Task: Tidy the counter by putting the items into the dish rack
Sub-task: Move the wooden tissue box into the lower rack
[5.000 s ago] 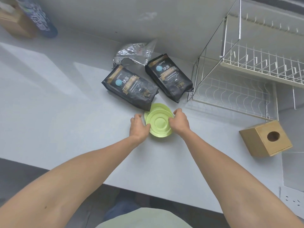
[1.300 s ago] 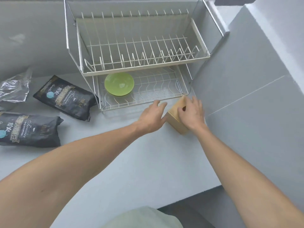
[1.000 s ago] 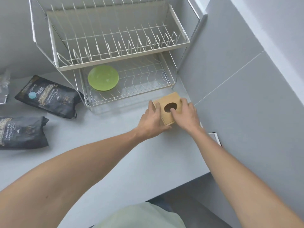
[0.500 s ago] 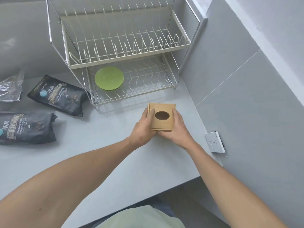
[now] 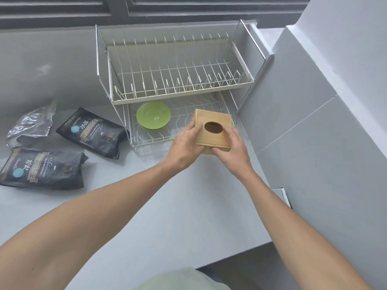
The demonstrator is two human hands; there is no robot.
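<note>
At far left a crumpled clear wrapper [image 5: 31,124] lies on the grey counter [image 5: 171,206], against the back wall. Just below it sits one black pouch [image 5: 41,169], printed in gold with a pale blue dot; a second pouch [image 5: 92,132] lies at an angle to its right, its far end close to the foot of the rack [image 5: 178,88]. We stand at the counter's near edge, both bare forearms reaching forward.

The rack, a two-tier wire frame, stands toward the back right corner. Its upper tier shows only rows of upright prongs. On the left side of the lower tier rests a green dish [image 5: 153,118], lying flat on the wires.

Our left hand [image 5: 185,146] is closed on the left edge of a wooden box [image 5: 213,128], thumb on its upper face and fingers curled beneath. The box, light wood with a dark oval hole in its top face, is held clear of the counter, in front of the right half of the lower tier and overlapping it in view. Our right hand [image 5: 232,149] grips the box's right and near edges, fingers over the face beside the hole.

At far right a white socket [image 5: 282,195] peeks out from behind our right forearm, low on the grey side wall.
</note>
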